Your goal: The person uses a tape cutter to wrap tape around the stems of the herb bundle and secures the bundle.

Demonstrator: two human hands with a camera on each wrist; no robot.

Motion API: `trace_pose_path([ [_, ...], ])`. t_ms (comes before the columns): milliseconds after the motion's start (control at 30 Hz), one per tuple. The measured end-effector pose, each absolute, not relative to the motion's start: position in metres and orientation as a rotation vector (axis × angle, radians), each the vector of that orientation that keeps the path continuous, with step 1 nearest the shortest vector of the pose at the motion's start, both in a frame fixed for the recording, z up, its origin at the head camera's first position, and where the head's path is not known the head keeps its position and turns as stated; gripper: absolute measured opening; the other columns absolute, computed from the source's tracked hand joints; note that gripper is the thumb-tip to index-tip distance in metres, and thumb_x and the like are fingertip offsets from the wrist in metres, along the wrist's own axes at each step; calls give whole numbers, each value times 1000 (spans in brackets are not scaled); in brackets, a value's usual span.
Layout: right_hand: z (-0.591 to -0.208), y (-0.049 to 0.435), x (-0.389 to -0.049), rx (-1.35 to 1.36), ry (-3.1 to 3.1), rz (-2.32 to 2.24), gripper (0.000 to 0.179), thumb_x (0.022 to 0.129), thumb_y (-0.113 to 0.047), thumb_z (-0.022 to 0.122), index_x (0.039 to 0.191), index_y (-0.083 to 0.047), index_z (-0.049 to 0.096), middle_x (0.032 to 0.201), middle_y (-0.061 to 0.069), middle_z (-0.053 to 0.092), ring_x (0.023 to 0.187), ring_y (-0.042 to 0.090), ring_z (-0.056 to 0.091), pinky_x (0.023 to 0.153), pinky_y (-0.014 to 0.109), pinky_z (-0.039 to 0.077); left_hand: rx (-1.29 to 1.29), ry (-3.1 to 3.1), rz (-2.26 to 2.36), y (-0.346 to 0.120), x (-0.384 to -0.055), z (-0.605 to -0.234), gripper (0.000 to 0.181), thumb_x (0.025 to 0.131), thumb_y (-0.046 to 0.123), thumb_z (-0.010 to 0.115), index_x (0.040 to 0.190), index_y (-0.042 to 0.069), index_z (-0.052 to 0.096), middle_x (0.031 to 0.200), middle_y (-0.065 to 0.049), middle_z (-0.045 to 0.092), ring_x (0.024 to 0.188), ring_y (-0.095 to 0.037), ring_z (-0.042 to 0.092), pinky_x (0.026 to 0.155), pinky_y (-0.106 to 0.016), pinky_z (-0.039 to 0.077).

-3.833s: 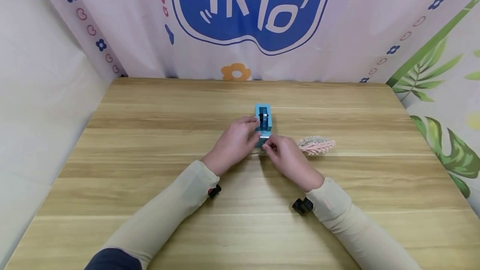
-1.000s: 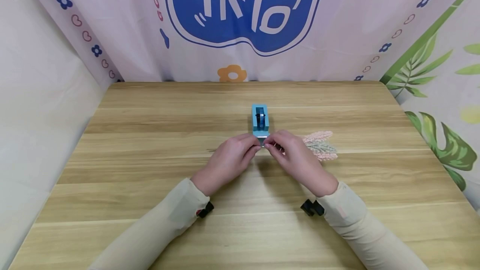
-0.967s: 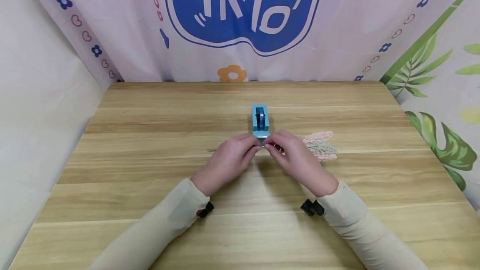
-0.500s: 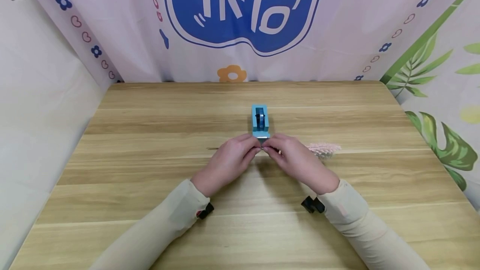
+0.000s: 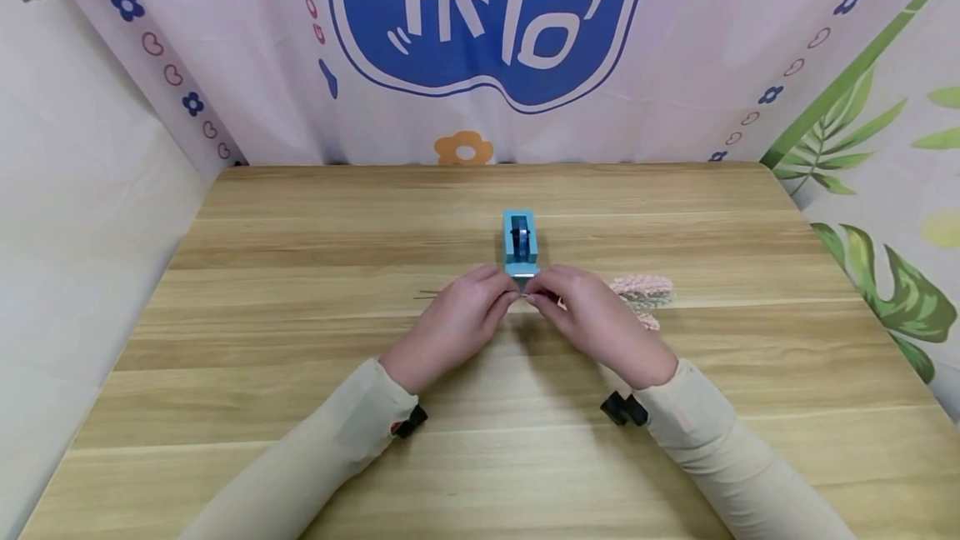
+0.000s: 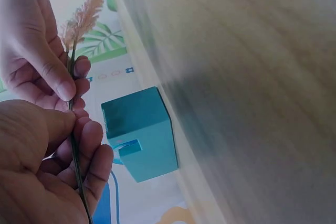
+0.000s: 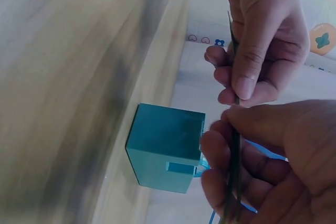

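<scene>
A small bunch of artificial flowers (image 5: 643,284) with fluffy pink and grey-green heads lies crosswise in both hands, heads toward the right. My left hand (image 5: 453,315) pinches its thin dark stems (image 6: 76,156) between thumb and fingers; the stem ends stick out to the left. Right beside it, fingertips almost meeting, my right hand (image 5: 592,319) pinches the same stems nearer the heads. Just beyond the fingertips stands a blue tape dispenser (image 5: 521,257), a roll of tape in its top. Both wrist views show the stems held above the table, the dispenser (image 7: 163,132) behind them.
The wooden table (image 5: 300,257) reaches back to a printed curtain (image 5: 262,65). A leaf-patterned cloth (image 5: 862,215) hangs on the right and a plain white one (image 5: 90,190) on the left.
Earlier the left hand was at the dispenser; it has since come down to pinch the stems beside the right hand. Within the last second the flower heads have turned and spread apart again.
</scene>
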State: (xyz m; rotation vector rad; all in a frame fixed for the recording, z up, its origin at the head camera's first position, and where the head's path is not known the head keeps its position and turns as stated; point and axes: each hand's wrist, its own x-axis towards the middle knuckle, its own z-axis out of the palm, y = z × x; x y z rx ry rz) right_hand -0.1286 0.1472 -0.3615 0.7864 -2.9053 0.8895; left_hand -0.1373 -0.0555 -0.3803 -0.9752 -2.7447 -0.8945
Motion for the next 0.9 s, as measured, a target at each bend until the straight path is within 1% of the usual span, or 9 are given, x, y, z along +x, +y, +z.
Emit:
trace_pose_path([
  [167,-363,147,-131,821,-2930,928,15,104,-10,65,111,-2,76,108,8,77,96,17,70,85,38,60,-963,-2737,-907,-57,-136,-382,12,105,13,63,106,7,74,97,-2,68,81,-13,59,74,-30,55],
  [300,-364,147,-131,819,-2932,938,17,105,-11,63,111,-2,76,106,10,77,95,18,71,85,39,60,-982,-2720,-919,-57,-135,-383,10,104,11,64,106,7,73,99,-2,68,82,-13,60,75,-29,55],
  [567,-364,146,-132,825,-2951,932,12,103,-10,66,107,-3,76,101,5,76,92,16,69,84,37,59,-1008,-2703,-961,-57,-136,-384,7,103,9,66,106,6,72,103,-4,69,89,-15,64,81,-31,58],
  [767,-367,146,-134,810,-2973,887,5,99,-8,71,101,-7,75,97,4,75,88,13,68,82,34,59,-989,-2771,-973,-55,-136,-387,5,102,9,67,105,8,72,100,-2,66,86,-12,59,77,-26,54],
  [900,-370,148,-134,848,-2913,835,5,98,-9,72,98,-8,77,94,1,76,82,10,66,77,32,57,-967,-2801,-983,-53,-136,-386,6,103,10,66,104,7,71,100,-3,65,84,-12,57,75,-26,53],
])
